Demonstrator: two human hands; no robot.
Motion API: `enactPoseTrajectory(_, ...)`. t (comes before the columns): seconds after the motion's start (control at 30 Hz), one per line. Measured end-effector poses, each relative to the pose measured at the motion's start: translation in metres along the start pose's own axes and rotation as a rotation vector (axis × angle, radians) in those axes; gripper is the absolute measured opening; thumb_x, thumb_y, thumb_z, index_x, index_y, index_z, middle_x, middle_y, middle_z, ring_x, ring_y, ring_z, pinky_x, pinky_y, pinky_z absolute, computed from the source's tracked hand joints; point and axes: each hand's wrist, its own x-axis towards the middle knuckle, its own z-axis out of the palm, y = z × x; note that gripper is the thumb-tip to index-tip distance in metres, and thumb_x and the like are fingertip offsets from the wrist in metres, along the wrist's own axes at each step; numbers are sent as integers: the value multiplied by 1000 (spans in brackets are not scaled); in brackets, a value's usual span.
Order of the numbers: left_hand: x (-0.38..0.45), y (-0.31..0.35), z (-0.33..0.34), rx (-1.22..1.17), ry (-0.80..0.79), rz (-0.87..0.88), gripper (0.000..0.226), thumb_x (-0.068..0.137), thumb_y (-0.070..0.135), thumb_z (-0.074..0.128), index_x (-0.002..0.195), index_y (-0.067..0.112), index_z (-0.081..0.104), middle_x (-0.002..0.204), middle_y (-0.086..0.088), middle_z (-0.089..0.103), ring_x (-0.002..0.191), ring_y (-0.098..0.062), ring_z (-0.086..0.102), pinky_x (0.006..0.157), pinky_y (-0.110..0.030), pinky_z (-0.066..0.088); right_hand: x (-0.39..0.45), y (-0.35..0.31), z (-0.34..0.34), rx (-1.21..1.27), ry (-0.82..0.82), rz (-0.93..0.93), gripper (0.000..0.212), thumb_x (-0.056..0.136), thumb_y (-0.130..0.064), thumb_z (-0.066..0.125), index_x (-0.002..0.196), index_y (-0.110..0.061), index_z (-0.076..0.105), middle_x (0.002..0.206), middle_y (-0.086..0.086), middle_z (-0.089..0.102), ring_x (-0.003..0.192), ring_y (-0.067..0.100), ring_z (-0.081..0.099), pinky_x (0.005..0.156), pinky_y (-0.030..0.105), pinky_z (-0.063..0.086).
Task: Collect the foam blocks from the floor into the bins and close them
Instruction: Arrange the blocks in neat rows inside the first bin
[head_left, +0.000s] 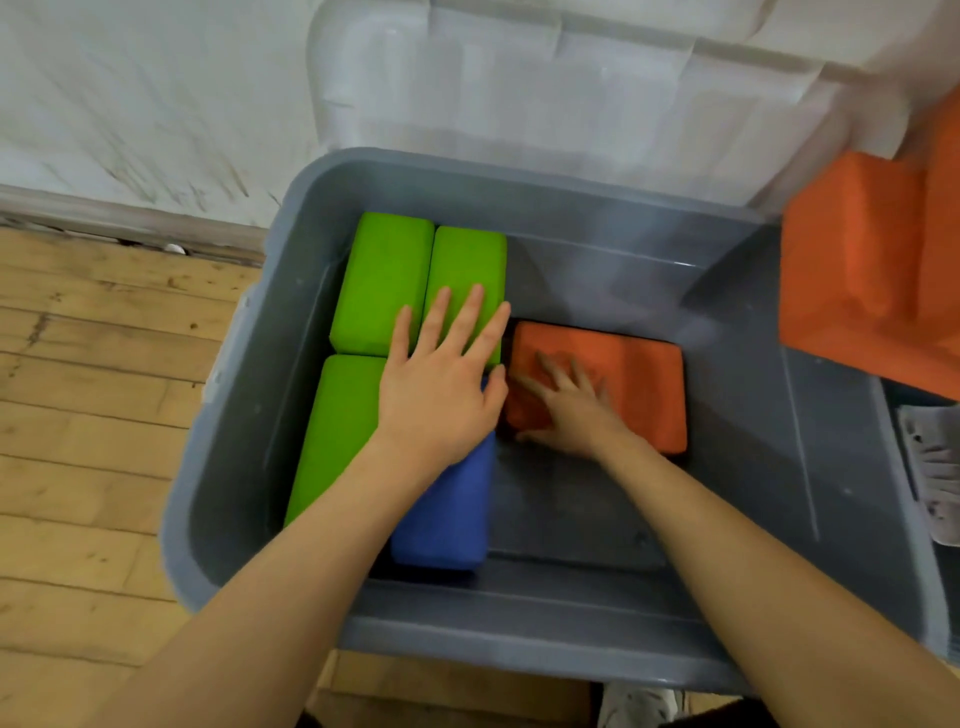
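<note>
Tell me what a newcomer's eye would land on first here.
Bright foam blocks in the grey bin: three green blocks along its left side, a blue block beside them, an orange block in the middle. Both hands reach in: the left hand lies flat over the green and blue ones, the right hand presses on the orange.

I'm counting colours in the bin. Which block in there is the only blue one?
The blue block at the bin's near side, partly under the left hand; the others are green or orange.

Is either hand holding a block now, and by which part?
Neither grips one. The left hand lies flat on the green and blue blocks; the right hand presses the orange block's top.
</note>
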Motion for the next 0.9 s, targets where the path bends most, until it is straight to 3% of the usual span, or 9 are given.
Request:
enactPoseTrajectory(0.07, -1, 1, 0, 3, 7, 6, 59, 85, 42, 35, 143, 29, 39, 150, -1, 35, 139, -27, 31, 110, -51, 23, 10, -1, 10, -77, -18, 6, 86, 83, -50, 63, 147, -47, 5, 157, -2, -20, 142, 39, -15, 105, 69, 7)
enactPoseTrajectory(0.17, -1, -1, 0, 8, 4, 2, 59, 87, 42, 36, 144, 30, 36, 152, 0, 32, 140, -26, 28, 111, -50, 21, 14, -3, 22, -216, 41, 11, 75, 91, -46, 52, 147, -46, 2, 157, 4, -19, 141, 46, -11, 103, 73, 12)
enactPoseTrajectory(0.33, 0, -1, -2, 8, -3, -11, 58, 88, 43, 36, 145, 31, 34, 152, 0, 31, 140, -26, 27, 111, -50, 20, -4, 0, -5, -198, 139, -35, 62, 98, -41, 41, 150, -36, 7, 159, 8, -2, 143, 43, 5, 107, 64, 20)
enactPoseTrajectory(0.47, 0, -1, -3, 15, -24, -4, 57, 88, 44, 33, 142, 28, 40, 149, -2, 37, 137, -29, 34, 109, -52, 24, -36, 4, -26, 76, 373, -51, 56, 97, -33, 47, 148, -25, 26, 156, 10, 21, 140, 37, 25, 109, 50, 31)
enactPoseTrajectory(0.57, 1, 5, -9, 27, -1, 0, 55, 88, 45, 32, 135, 23, 50, 142, -6, 46, 133, -33, 40, 108, -53, 25, -59, 0, -38, 394, 628, -34, 53, 95, -23, 54, 144, -15, 36, 151, 12, 34, 138, 27, 33, 111, 28, 24)
enactPoseTrajectory(0.63, 3, 15, -15, 23, 20, 30, 54, 88, 47, 33, 131, 22, 55, 139, -7, 50, 131, -33, 42, 105, -51, 21, -73, -8, -46, 565, 771, -40, 48, 95, -17, 54, 141, -10, 41, 145, 11, 43, 132, 16, 39, 105, 9, 20)
enactPoseTrajectory(0.7, 3, 26, -20, -27, 13, 55, 55, 88, 49, 33, 128, 20, 58, 134, -7, 55, 127, -33, 47, 102, -50, 20, -83, -17, -46, 611, 857, -90, 43, 94, -15, 52, 135, -4, 48, 135, 14, 52, 122, 7, 43, 102, 1, 21)
enactPoseTrajectory(0.8, 3, 29, -23, -178, -71, 41, 62, 86, 51, 29, 127, 15, 58, 130, -7, 58, 125, -33, 49, 101, -46, 19, -89, -21, -43, 651, 837, -119, 41, 93, -16, 55, 132, -6, 51, 129, 13, 54, 115, 0, 43, 99, 2, 26)
enactPoseTrajectory(0.9, 0, 23, -23, -232, -85, 80, 60, 83, 52, 35, 122, 15, 62, 125, -8, 62, 120, -34, 54, 96, -40, 17, -96, -15, -46, 650, 614, -144, 59, 88, -19, 66, 141, -24, 40, 137, 3, 43, 121, 3, 41, 101, 9, 29)
